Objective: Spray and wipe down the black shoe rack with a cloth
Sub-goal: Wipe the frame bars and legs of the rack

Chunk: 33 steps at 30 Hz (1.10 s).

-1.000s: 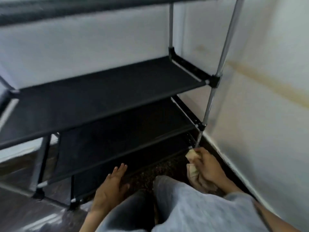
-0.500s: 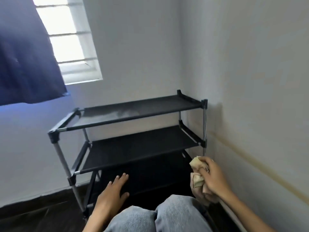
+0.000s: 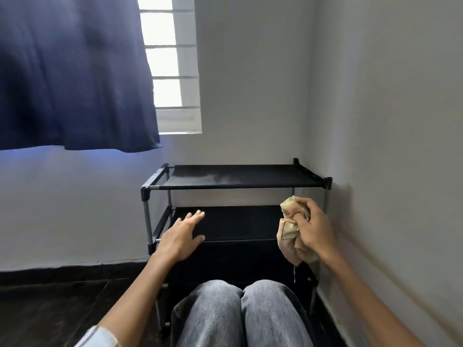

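Note:
The black shoe rack [image 3: 238,176] stands in the room's corner, with fabric shelves on grey metal poles; its top shelf shows a pale dusty patch. My right hand [image 3: 313,229] holds a crumpled beige cloth [image 3: 290,231] in front of the rack's right front pole, level with the middle shelf. My left hand [image 3: 181,236] hovers with fingers spread over the front left edge of the middle shelf. No spray bottle is visible. My knees in grey jeans [image 3: 240,314] hide the rack's lower part.
The right wall [image 3: 388,146] runs close beside the rack. A dark blue curtain [image 3: 75,71] hangs at the upper left beside a barred window [image 3: 172,63]. Dark floor [image 3: 62,296] lies to the left of the rack.
The view pulled back and upward from the lower shelves to the whole rack. My right hand rose with the cloth from the bottom of the right pole to middle-shelf height. My left hand lifted too.

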{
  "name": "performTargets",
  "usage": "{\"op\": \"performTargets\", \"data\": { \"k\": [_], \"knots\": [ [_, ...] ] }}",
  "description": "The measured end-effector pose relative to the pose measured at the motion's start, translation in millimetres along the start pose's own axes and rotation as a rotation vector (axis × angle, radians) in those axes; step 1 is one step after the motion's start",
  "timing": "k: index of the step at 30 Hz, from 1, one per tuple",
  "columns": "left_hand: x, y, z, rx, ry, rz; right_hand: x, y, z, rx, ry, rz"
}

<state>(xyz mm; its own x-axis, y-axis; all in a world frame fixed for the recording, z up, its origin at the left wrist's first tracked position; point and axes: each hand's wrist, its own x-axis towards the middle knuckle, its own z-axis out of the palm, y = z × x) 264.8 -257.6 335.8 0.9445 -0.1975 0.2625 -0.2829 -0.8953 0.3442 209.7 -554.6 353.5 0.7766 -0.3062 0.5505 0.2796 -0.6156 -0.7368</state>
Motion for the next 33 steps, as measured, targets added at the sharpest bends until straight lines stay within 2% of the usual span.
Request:
{"op": "performTargets", "data": {
  "k": [9,17,21,24,28,31,33],
  "knots": [
    [14.3,-51.4,-68.2,-0.003,0.137,-0.16,13.0,-93.8,96.4,0.23,-0.193,-0.133],
    [32.0,-123.4,-99.0,-0.019,0.241,-0.224,11.7,-147.3,212.4,0.201,-0.395,-0.183],
    [48.5,-152.3,-103.0,-0.306,0.286,-0.185,9.8,-164.5,256.4,0.174,-0.388,-0.207],
    [60.5,-157.2,-100.6,-0.715,0.277,-0.218,3.6,-170.1,288.2,0.16,-0.242,-0.255],
    [75.3,-155.5,-88.0,-1.137,0.143,-0.319,-8.9,-168.2,319.6,0.097,-0.018,-0.362],
    [85.9,-163.8,-83.1,-1.334,0.106,-0.409,-9.7,-157.9,331.5,-0.141,0.094,-0.545],
    [89.1,-165.4,-82.0,-1.37,0.063,-0.439,-8.5,-150.7,336.8,-0.315,0.102,-0.65]
  ]
}}
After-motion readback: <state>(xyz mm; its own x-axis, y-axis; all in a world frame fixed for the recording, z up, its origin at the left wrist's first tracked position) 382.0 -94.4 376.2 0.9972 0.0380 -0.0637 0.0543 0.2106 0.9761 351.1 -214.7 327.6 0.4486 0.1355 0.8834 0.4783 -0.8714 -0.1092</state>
